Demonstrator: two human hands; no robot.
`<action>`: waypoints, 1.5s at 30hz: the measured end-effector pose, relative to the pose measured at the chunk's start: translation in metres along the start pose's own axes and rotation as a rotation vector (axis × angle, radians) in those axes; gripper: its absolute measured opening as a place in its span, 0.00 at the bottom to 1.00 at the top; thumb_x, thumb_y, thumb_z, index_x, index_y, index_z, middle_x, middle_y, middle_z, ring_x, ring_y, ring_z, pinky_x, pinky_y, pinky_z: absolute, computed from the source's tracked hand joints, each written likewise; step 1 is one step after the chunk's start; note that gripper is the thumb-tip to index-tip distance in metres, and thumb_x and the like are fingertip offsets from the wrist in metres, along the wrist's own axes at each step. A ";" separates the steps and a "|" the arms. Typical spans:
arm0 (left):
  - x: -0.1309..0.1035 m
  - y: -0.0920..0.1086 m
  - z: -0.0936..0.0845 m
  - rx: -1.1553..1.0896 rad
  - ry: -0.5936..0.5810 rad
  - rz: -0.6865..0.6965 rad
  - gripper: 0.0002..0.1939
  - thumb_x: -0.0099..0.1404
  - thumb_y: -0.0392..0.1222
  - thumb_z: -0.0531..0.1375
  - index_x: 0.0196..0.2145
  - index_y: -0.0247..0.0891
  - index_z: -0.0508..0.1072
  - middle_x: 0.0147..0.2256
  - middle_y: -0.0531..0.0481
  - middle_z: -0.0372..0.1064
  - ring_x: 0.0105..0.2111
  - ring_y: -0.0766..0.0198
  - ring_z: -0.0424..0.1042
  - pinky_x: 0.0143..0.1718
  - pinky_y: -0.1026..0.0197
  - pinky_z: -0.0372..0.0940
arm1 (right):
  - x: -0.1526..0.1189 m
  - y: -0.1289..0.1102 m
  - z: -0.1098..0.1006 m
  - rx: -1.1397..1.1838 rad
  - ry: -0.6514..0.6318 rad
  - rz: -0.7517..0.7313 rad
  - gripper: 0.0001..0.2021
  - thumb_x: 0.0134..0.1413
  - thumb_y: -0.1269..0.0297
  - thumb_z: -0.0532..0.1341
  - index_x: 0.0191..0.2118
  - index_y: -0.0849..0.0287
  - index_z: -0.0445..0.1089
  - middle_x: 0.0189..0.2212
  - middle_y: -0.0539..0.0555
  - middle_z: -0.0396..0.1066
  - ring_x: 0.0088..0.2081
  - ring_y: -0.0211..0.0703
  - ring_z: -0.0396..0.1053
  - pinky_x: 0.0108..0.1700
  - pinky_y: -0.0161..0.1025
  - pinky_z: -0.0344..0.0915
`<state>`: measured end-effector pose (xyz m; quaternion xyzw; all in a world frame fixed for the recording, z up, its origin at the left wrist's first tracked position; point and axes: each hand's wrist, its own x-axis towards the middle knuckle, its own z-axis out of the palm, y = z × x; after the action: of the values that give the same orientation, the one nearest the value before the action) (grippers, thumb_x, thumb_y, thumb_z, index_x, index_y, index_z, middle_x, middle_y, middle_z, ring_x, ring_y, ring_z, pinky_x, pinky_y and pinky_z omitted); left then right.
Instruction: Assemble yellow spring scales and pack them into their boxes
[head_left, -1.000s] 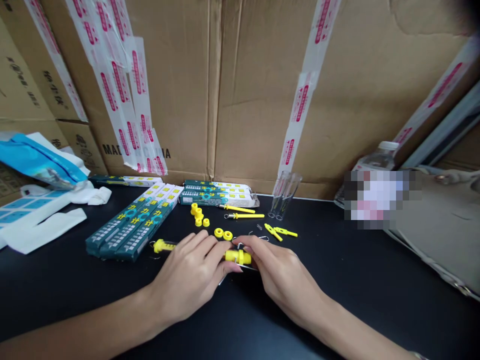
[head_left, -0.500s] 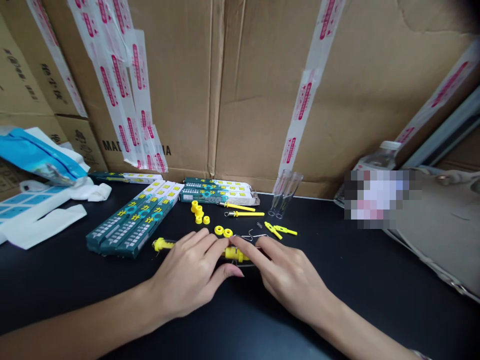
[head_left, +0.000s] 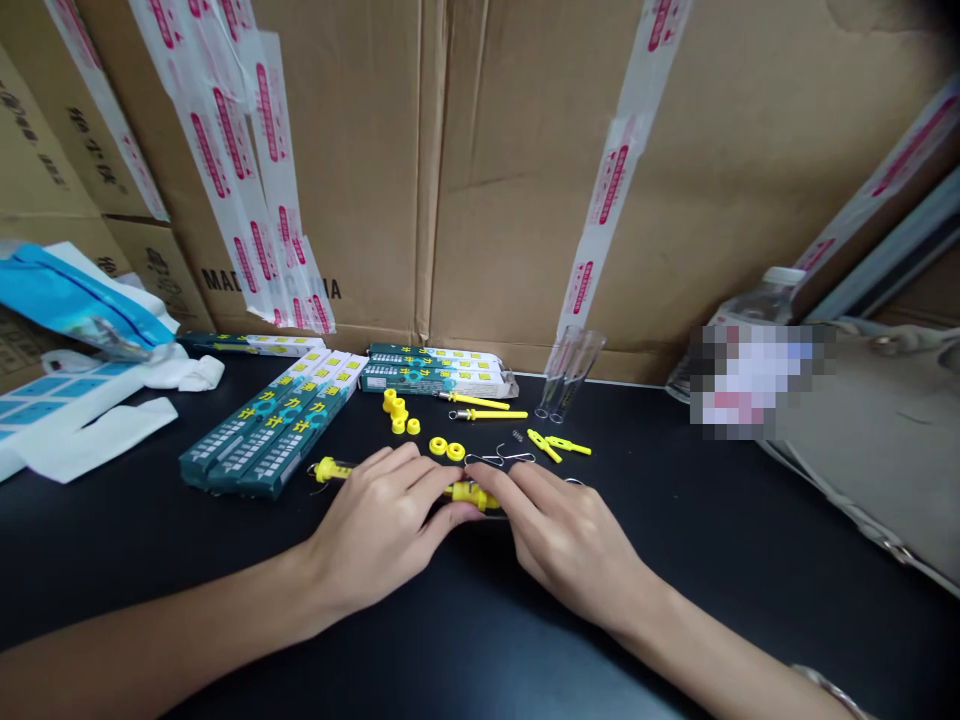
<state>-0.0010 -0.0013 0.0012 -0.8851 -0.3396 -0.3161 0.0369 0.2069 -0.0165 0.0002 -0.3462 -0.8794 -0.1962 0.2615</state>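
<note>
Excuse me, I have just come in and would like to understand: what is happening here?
A person is handling a slim yellow device low above or on the black table. The left hand holds it around the middle; the right hand is at its yellow end piece, with the fingertips partly hidden. Beyond the hands lie loose yellow rings and clear tubes; printed boxes lie to the left.

Flat, dimmish light in here; I see faint sheen on the near part of the black table [head_left: 480, 630], softish cardboard [head_left: 517, 220] behind it, pixel mosaic over the bottle [head_left: 759, 304] at its right.
</note>
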 end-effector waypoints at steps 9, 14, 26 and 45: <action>0.001 -0.005 -0.003 0.024 0.088 0.119 0.07 0.68 0.43 0.62 0.36 0.37 0.78 0.31 0.52 0.79 0.27 0.61 0.72 0.31 0.57 0.68 | -0.001 -0.004 0.006 0.063 -0.040 0.065 0.15 0.56 0.83 0.47 0.39 0.62 0.68 0.24 0.52 0.69 0.25 0.44 0.68 0.23 0.38 0.57; 0.001 0.001 -0.003 0.084 0.070 0.186 0.08 0.70 0.42 0.60 0.35 0.38 0.78 0.26 0.53 0.77 0.25 0.64 0.72 0.29 0.61 0.68 | -0.002 -0.005 0.010 0.131 -0.006 0.076 0.15 0.55 0.84 0.46 0.31 0.59 0.64 0.24 0.54 0.67 0.27 0.44 0.65 0.25 0.36 0.60; 0.002 0.003 -0.006 0.215 0.175 0.282 0.07 0.70 0.41 0.60 0.35 0.37 0.75 0.25 0.54 0.75 0.23 0.66 0.71 0.24 0.61 0.62 | -0.006 -0.008 0.015 0.598 0.039 0.373 0.14 0.54 0.83 0.47 0.33 0.56 0.61 0.26 0.49 0.69 0.23 0.35 0.66 0.26 0.29 0.63; 0.003 0.003 -0.018 0.335 0.308 0.406 0.13 0.63 0.38 0.68 0.44 0.31 0.75 0.33 0.50 0.81 0.26 0.63 0.75 0.26 0.57 0.64 | 0.004 -0.011 0.009 0.780 0.107 0.519 0.13 0.67 0.71 0.47 0.32 0.56 0.64 0.18 0.44 0.63 0.17 0.32 0.61 0.22 0.28 0.57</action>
<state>-0.0070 -0.0069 0.0183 -0.8580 -0.1935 -0.3725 0.2959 0.1938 -0.0169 -0.0065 -0.4199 -0.7571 0.2029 0.4575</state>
